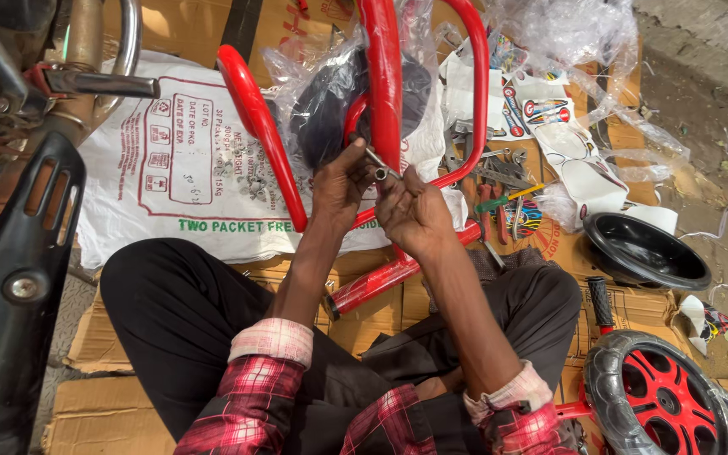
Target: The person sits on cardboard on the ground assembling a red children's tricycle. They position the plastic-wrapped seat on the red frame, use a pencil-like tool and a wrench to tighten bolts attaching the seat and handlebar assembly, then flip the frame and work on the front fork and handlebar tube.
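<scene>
Both hands meet at the middle of the scene: the left hand [340,187] pinches a short silver metal socket tool [378,165] against the glossy red tubular steel frame [385,93], and the right hand [414,215] closes around the same spot from the right. The frame looks only partly assembled (plastic wrap clings to it); a grey-tyred red-spoked wheel [655,400] lies unattached, near right. Whatever fastener is being worked is hidden behind the fingers.

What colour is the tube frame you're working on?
Red, glossy. The tube frame shows best in the head view, partly under clear plastic wrap.
</scene>
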